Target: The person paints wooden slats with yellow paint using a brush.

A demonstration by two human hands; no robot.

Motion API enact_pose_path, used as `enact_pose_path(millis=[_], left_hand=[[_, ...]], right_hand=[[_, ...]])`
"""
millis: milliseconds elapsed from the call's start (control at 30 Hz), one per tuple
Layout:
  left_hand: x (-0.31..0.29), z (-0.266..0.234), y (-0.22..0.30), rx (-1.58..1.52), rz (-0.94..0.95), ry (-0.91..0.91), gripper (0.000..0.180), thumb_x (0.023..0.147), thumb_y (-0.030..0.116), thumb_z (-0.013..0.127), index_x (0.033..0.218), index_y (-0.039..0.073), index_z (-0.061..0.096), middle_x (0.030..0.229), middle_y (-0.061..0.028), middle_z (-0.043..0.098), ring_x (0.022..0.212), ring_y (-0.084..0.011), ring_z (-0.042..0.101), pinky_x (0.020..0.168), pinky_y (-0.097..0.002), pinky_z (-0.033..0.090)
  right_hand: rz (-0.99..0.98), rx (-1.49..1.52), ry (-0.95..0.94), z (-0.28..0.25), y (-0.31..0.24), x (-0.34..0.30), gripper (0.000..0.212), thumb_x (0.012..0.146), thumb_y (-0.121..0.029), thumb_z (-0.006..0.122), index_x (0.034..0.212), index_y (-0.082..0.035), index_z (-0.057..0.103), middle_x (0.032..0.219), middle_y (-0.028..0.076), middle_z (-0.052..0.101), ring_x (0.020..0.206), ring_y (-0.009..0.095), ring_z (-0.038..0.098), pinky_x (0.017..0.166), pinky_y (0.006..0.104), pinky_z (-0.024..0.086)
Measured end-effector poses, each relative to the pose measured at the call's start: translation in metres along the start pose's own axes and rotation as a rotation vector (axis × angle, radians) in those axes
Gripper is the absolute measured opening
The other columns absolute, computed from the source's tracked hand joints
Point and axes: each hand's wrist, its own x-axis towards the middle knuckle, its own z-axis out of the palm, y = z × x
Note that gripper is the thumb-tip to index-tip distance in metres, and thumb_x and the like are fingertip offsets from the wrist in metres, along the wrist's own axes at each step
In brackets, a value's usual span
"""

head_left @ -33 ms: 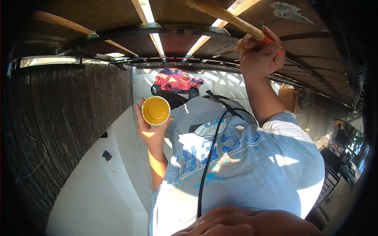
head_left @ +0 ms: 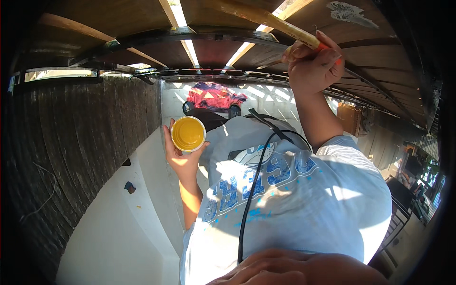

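Note:
My left hand point(head_left: 183, 159) is wrapped round a round cup point(head_left: 188, 134) with a white rim and a yellow inside, held up near my chest with its mouth facing up. Whether there is liquid at its bottom I cannot clearly tell. High on the right, my raised right hand point(head_left: 316, 66) grips a paintbrush point(head_left: 280, 23) near the orange end of its long yellowish handle. The brush slants up and left, close under the dark wooden boards point(head_left: 304, 14); its far end blurs into them at the top edge.
Dark metal bars point(head_left: 218, 35) and pale wooden strips cross overhead, with bright gaps between. A weathered plank wall point(head_left: 95, 142) stands at left, above a white curved ledge point(head_left: 118, 232). A red cloth point(head_left: 213, 97) lies beyond my feet. A black cable point(head_left: 251, 204) hangs down my shirt.
The far end of the paintbrush has shifted slightly left. My left hand and the cup have stayed in place.

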Motion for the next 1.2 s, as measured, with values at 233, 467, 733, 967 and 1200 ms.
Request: enact_pose_path(millis=[233,467,733,967,1200], left_hand=[[0.011,-0.027,0.005,0.025,-0.024,-0.052,0.123,0.062,0.002,0.097,0.161,-0.003,0.023,0.158,-0.0243,0.044,0.136,-0.0316,0.056,0.11,-0.0426,0.051],[0.036,-0.06,0.017,0.145,-0.061,-0.084,0.128,0.057,0.004,0.099,0.16,-0.004,0.023,0.154,-0.0244,0.048,0.135,-0.032,0.057,0.111,-0.0436,0.05],[0.051,-0.087,0.005,0.24,0.041,-0.193,0.127,0.056,0.005,0.1,0.158,-0.006,0.026,0.153,-0.0248,0.05,0.135,-0.0339,0.057,0.111,-0.0443,0.05],[0.05,-0.084,0.007,0.203,0.008,-0.21,0.127,0.056,0.006,0.1,0.159,-0.005,0.027,0.152,-0.0247,0.05,0.135,-0.0341,0.057,0.111,-0.0443,0.049],[0.04,-0.08,0.006,0.223,0.02,-0.212,0.127,0.057,0.008,0.1,0.159,-0.005,0.027,0.153,-0.0247,0.05,0.135,-0.034,0.057,0.111,-0.0445,0.049]], right_hand=[[-0.071,0.177,0.009,0.027,0.009,0.001,0.035,0.111,-0.028,0.05,0.106,0.005,0.058,0.073,0.017,0.067,0.048,0.02,0.064,0.044,0.0307,0.053],[-0.083,0.173,0.047,0.048,0.006,0.003,0.035,0.111,-0.03,0.05,0.102,0.003,0.056,0.06,0.013,0.062,0.046,0.018,0.063,0.041,0.0277,0.048],[-0.179,-0.038,0.121,0.058,0.015,-0.005,0.038,0.109,-0.035,0.052,0.105,0.003,0.058,0.058,0.013,0.061,0.045,0.017,0.06,0.041,0.0285,0.049],[-0.34,-0.276,0.113,0.054,0.009,-0.007,0.046,0.108,-0.038,0.055,0.105,0.007,0.064,0.061,0.018,0.065,0.048,0.019,0.063,0.043,0.0303,0.053],[-0.366,-0.323,0.163,0.032,-0.001,-0.01,0.047,0.107,-0.037,0.057,0.102,0.009,0.065,0.06,0.019,0.065,0.047,0.019,0.063,0.044,0.03,0.052]])
